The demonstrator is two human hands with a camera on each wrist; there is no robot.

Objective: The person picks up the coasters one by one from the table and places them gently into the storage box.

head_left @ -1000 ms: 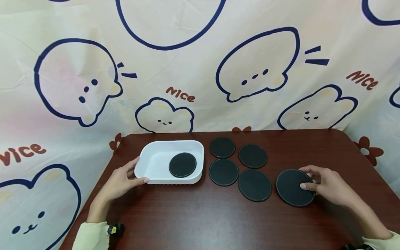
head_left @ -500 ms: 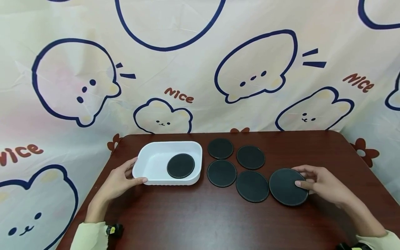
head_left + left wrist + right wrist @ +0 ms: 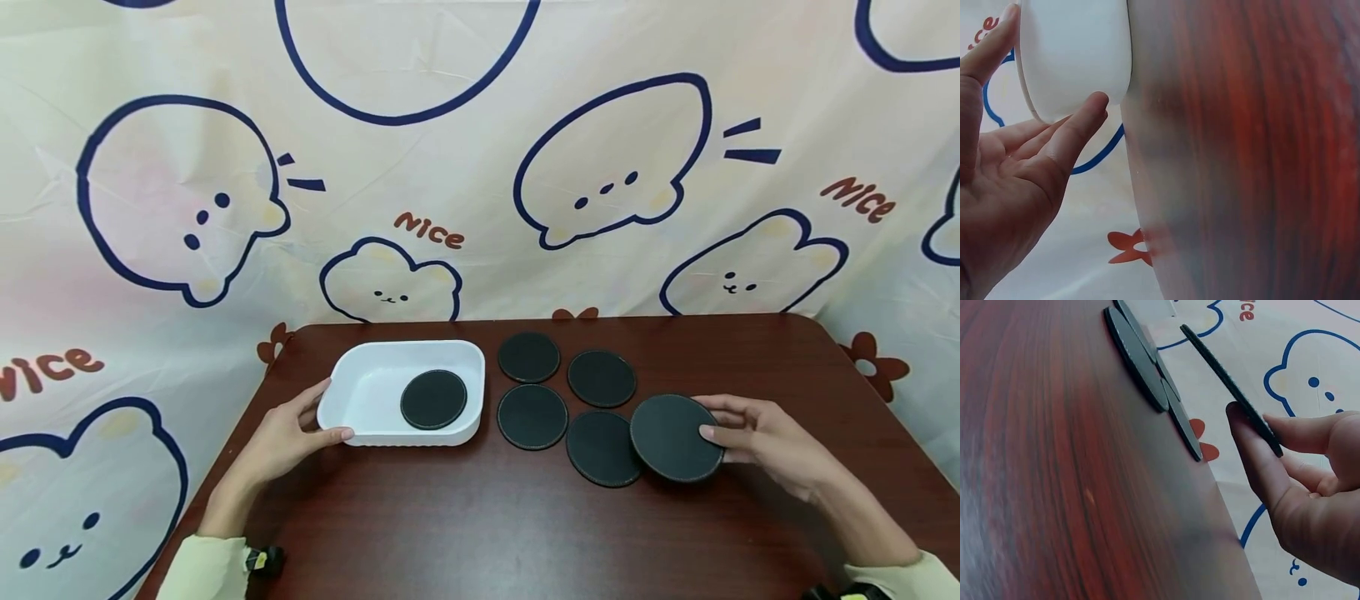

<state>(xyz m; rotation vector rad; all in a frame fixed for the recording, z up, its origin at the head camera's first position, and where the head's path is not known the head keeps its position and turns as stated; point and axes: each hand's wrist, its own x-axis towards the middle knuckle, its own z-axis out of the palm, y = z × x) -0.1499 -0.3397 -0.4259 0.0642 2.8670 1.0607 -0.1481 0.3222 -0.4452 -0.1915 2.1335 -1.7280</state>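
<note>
Pinched in the right hand (image 3: 772, 437), a black disc (image 3: 671, 437) has risen clear of the counter (image 3: 480, 533), so it now seems free to carry. The left hand (image 3: 281, 437) grips the white tray (image 3: 371, 392).

Printed backdrop (image 3: 480, 175), brown-red lettering. Head view: "Nice" 3 times. Centre word (image 3: 429, 231) and right-hand word (image 3: 858, 200) whole, both slanted; left-hand word (image 3: 51, 372) clipped at frame edge. Left wrist view: partial lettering (image 3: 985, 28), "ce" legible. Right wrist view: sideways lettering (image 3: 1247, 310), "ice" legible.
</note>
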